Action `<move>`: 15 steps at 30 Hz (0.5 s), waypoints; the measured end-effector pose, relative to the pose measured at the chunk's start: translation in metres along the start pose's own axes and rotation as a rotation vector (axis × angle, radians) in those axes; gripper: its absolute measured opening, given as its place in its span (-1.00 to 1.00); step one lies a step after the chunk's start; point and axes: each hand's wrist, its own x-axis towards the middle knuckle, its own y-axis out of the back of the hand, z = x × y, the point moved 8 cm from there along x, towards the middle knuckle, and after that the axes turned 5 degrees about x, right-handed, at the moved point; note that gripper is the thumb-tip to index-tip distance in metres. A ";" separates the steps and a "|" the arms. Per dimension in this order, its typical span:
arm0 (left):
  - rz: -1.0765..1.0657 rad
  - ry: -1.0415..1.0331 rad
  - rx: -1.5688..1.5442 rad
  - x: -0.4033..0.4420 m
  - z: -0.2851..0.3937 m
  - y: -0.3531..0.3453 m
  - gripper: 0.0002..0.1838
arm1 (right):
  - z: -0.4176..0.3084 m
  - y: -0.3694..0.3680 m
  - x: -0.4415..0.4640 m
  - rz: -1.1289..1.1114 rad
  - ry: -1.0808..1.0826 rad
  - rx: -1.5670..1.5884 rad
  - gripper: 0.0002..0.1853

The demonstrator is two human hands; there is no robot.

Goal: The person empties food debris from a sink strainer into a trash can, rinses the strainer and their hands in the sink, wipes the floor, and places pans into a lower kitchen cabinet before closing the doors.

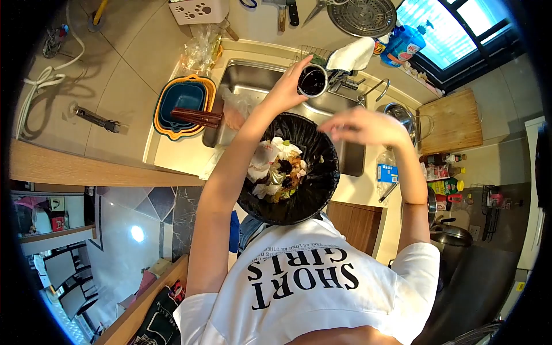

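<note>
My left hand (286, 89) is wrapped round a small round container (313, 80) with a metallic rim and a dark inside, held above the sink's front edge. Below it, close to my body, is a bin lined with a black bag (323, 172). Crumpled white tissues and food scraps (279, 167) lie in the bag. My right hand (365, 126) is over the bin's right edge, to the right of the container and apart from it. Motion smears its fingers, so their hold cannot be made out.
Behind the bin is a steel sink (244, 72) with a faucet (376, 89). Nested basins (184, 103) stand on the left counter. A cutting board (451, 121), bottles (451, 187) and a lidded pot (451, 234) are on the right. A blue spray bottle (405, 46) stands near the window.
</note>
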 end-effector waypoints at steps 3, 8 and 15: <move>-0.035 0.001 -0.004 0.000 0.004 -0.001 -0.09 | 0.035 0.029 0.009 0.205 -0.195 -0.046 -0.69; -0.071 -0.003 0.013 0.000 0.004 -0.006 -0.07 | 0.060 0.057 0.020 0.725 -0.091 -0.414 -0.59; -0.139 -0.079 0.048 -0.001 0.007 -0.010 -0.08 | 0.089 0.064 0.046 0.628 -0.162 -0.246 -0.74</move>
